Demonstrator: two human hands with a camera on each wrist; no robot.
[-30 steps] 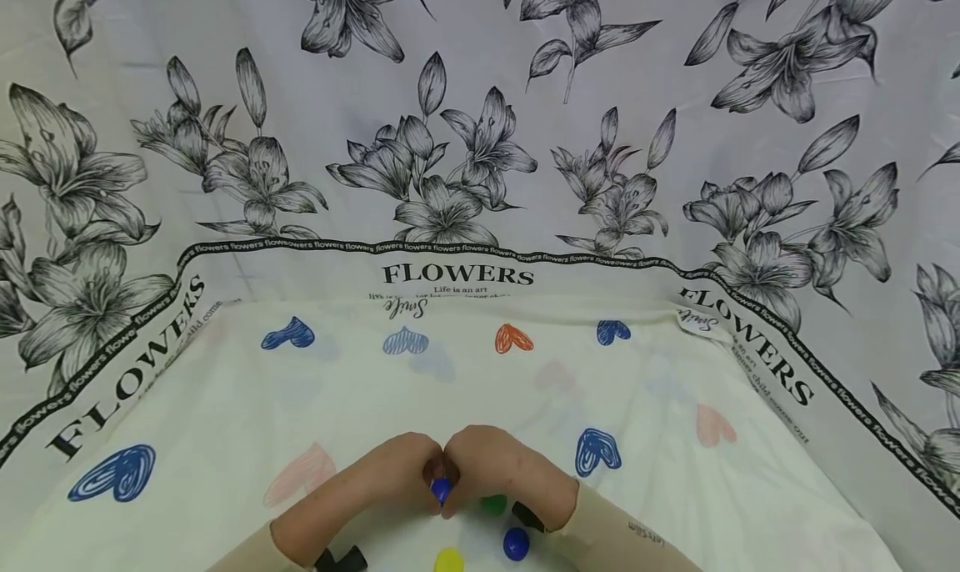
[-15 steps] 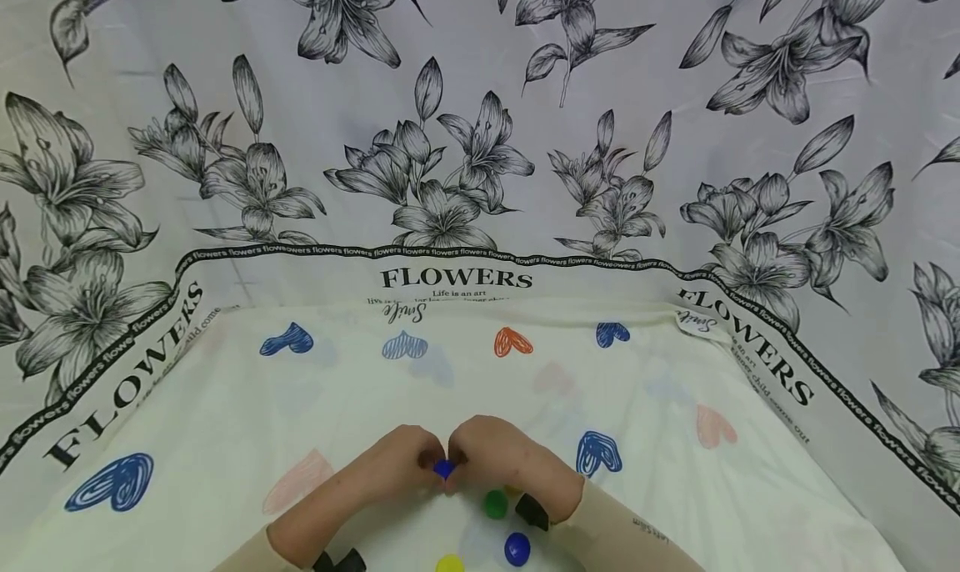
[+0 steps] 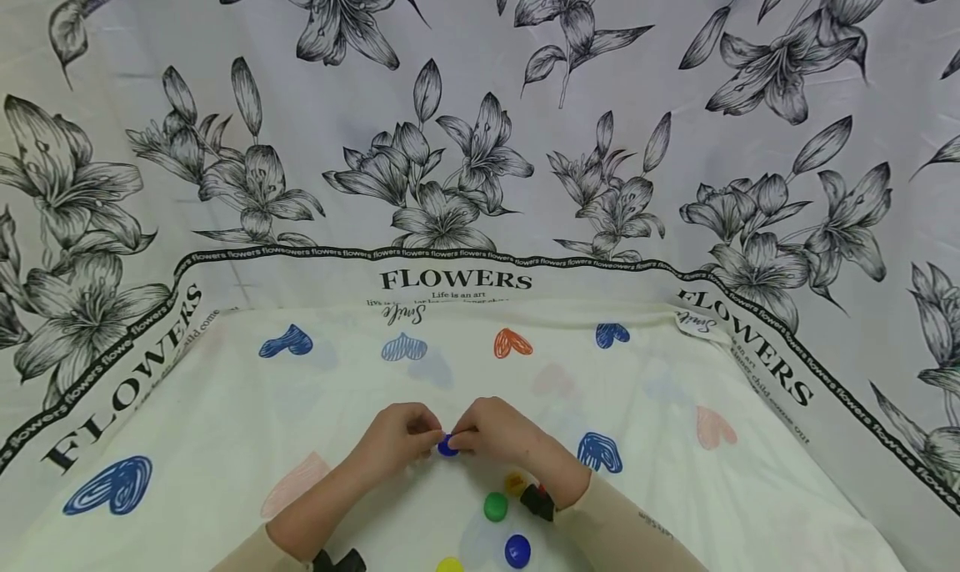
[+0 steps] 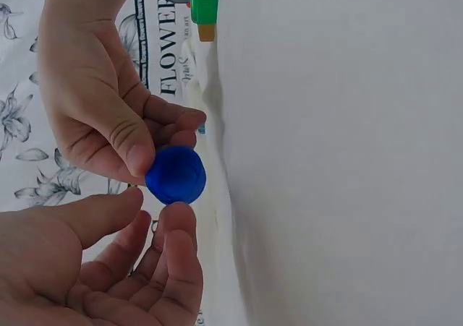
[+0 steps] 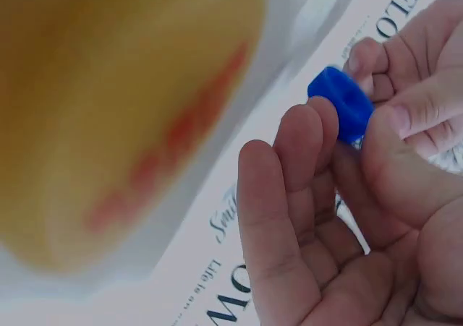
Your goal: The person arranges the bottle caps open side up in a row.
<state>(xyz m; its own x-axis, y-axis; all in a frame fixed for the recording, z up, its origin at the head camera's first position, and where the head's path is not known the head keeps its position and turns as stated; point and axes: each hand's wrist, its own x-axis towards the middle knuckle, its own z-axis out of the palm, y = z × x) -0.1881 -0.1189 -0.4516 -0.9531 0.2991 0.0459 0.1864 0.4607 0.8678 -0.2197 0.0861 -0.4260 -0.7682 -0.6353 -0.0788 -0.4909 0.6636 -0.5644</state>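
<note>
A round blue bottle cap [image 4: 176, 174] is held up between the two hands, above the cloth. My right hand [image 3: 498, 434] pinches it between thumb and fingers; the right wrist view shows the same blue bottle cap [image 5: 343, 103] with a dimpled face. From the other side, my left hand [image 3: 393, 443] has a fingertip at the cap's edge. Its thumb stands slightly apart from the cap in the left wrist view, with the other fingers loosely bent. In the head view the fingers partly cover the cap.
Near the right forearm lie a green cap [image 3: 496, 507], a second blue cap [image 3: 517, 551], an orange cap [image 3: 514, 483] and, at the bottom edge, a yellow cap [image 3: 450, 565]. All rest on a heart-patterned cloth [image 3: 360, 405]. A flower-printed curtain [image 3: 480, 180] hangs behind.
Both hands have moved forward, away from the body, with the blue bottle cap. The left fingers have loosened and separated somewhat from the right hand. The orange cap has come into clearer view.
</note>
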